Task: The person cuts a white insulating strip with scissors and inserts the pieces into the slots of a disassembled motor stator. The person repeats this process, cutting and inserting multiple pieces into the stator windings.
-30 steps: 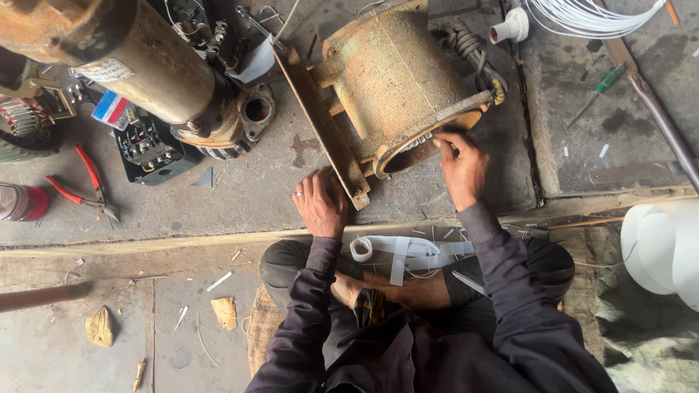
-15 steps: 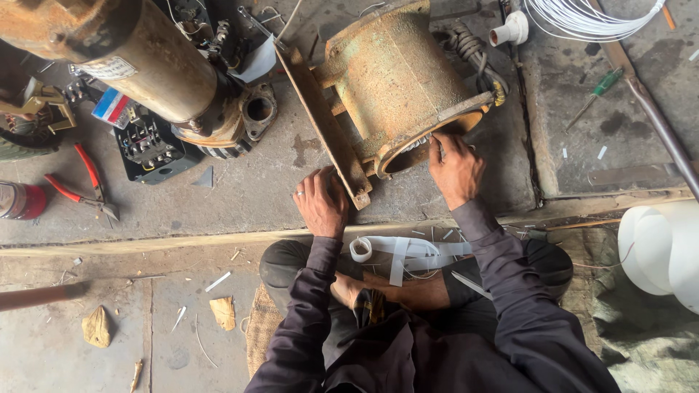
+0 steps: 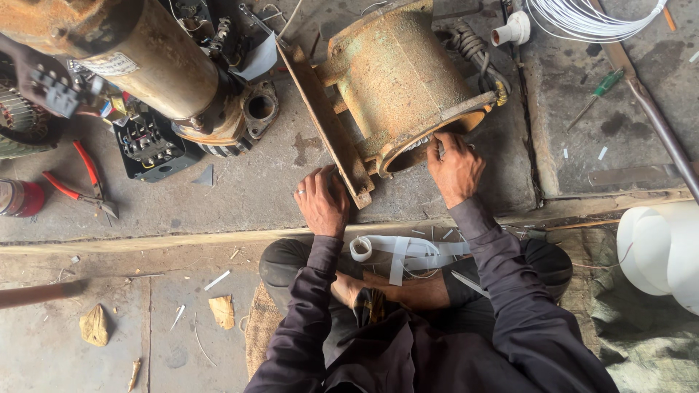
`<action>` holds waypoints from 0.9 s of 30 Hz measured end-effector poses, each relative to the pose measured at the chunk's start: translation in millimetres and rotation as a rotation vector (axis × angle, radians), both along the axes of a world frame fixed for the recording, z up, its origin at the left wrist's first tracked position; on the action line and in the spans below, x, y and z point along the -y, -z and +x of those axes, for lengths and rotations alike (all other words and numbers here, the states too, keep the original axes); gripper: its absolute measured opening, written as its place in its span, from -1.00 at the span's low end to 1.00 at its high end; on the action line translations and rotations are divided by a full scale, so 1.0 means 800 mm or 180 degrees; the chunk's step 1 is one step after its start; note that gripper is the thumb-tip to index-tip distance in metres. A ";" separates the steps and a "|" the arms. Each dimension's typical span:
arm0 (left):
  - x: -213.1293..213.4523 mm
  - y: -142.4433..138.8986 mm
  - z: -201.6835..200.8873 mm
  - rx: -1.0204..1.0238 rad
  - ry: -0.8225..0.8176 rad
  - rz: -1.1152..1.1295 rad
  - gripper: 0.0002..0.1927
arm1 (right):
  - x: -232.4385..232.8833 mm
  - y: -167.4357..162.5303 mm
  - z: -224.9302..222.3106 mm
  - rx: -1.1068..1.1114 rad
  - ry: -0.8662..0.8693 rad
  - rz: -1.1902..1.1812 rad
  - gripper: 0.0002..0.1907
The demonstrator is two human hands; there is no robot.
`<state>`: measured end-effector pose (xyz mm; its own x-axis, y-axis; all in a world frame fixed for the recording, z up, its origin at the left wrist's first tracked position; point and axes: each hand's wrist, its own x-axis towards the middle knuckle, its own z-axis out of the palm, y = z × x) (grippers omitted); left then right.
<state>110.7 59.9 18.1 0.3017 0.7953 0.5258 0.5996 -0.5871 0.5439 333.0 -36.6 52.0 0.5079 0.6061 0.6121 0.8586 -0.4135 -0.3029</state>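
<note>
While the person sits cross-legged on the floor (image 3: 240, 196), the biggest thing before them is a rusty motor housing (image 3: 397, 73), lying on its side with its long axis running from upper left down to lower right, so that its open mouth faces the right hand (image 3: 455, 171). Beside it, to the upper left, lies a second, longer motor (image 3: 138, 54), well apart from both hands.

That right hand is the nearer one to the opening: it lies just below the rim, fingers curled up onto the lip and reaching inside, loosely bent rather than clenched; whether they pinch anything there I cannot tell. The left hand (image 3: 322, 200) rests palm-down, fingers spread and holding nothing, on the corner of the flat base plate (image 3: 328, 124) at the housing's left side, bracing it.

At the upper right lies a coil of white wire (image 3: 590, 18). White tape (image 3: 397, 251) lies across the person's lap. Red pliers (image 3: 84, 182) sit far left, and a green screwdriver (image 3: 597, 91) lies off to the right.
</note>
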 end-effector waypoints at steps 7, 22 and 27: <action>0.000 -0.001 -0.001 -0.0025 0.0010 -0.0033 -0.70 | -0.001 -0.002 0.000 -0.0174 0.0049 -0.0122 -0.84; 0.001 -0.006 0.000 0.0028 0.0022 0.0015 -0.71 | 0.077 -0.008 -0.019 -0.1078 -0.0141 0.0661 -0.83; 0.003 -0.008 -0.002 0.0055 0.0049 -0.0029 -0.71 | 0.159 0.019 -0.084 -0.2179 -0.0264 -0.0017 -0.81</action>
<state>109.2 57.5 24.2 0.3049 0.7954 0.5239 0.5811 -0.5912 0.5593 266.2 -164.1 36.8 0.7309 0.6617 0.1671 0.5037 -0.3576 -0.7864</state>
